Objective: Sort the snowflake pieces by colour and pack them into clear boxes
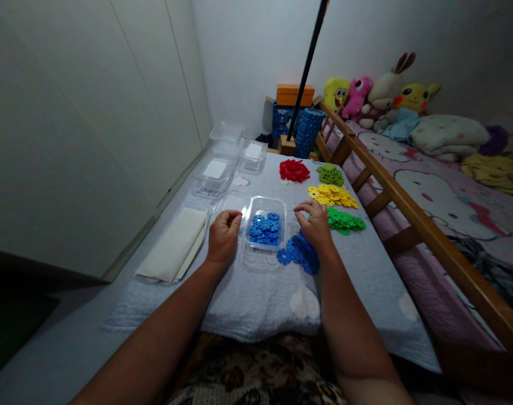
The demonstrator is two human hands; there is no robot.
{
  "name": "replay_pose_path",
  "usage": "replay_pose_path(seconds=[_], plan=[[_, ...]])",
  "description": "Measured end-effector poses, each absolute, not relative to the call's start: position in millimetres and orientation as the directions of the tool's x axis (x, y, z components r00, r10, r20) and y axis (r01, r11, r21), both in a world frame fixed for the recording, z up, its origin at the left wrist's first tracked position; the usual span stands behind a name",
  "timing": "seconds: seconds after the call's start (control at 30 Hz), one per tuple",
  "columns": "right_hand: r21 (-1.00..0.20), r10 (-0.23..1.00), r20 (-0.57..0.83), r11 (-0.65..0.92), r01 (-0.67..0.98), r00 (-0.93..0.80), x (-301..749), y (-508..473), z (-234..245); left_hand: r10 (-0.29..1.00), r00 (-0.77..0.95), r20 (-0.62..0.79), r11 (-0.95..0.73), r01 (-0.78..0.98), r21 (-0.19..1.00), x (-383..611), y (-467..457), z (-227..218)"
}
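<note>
A clear plastic tub stands on the pale quilted cloth and holds several blue plastic discs. My left hand rests just left of the tub, its fingers curled in a loose fist; whether it holds anything is hidden. My right hand hovers over a loose pile of blue discs right of the tub, fingers bent and pinched together, and I cannot make out a disc in them.
Further back lie piles of red discs, light green discs, yellow discs and green discs. Empty clear tubs stand at back left, a folded white cloth at left. A wooden bed rail runs along the right.
</note>
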State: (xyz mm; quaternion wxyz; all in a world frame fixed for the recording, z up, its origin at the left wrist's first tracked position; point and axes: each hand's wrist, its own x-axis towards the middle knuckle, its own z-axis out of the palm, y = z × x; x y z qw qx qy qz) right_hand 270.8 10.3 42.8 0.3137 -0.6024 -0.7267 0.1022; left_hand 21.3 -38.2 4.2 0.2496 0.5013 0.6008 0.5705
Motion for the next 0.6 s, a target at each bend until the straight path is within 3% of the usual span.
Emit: replay_pose_path(seconds=[0.2,0.33,0.6], plan=[[-0.374,0.987,0.157,0.089,0.923,-0.031,289.1,12.2,35.5,0.892,-0.367,0.265,-0.149,0.316,0.937,21.8,-39.4,4.8],[-0.291,0.991,0.039,0.134,0.947,-0.128,293.9,8.2,36.4,0.894,-0.367,0.255,-0.142,0.309,0.94,22.2,-39.9,6.7],[-0.26,0.957,-0.104,0.237,0.936,-0.271,295.2,-0.7,47.2,0.898,-0.367,0.243,-0.13,0.306,0.943,24.0,-40.4,12.4]])
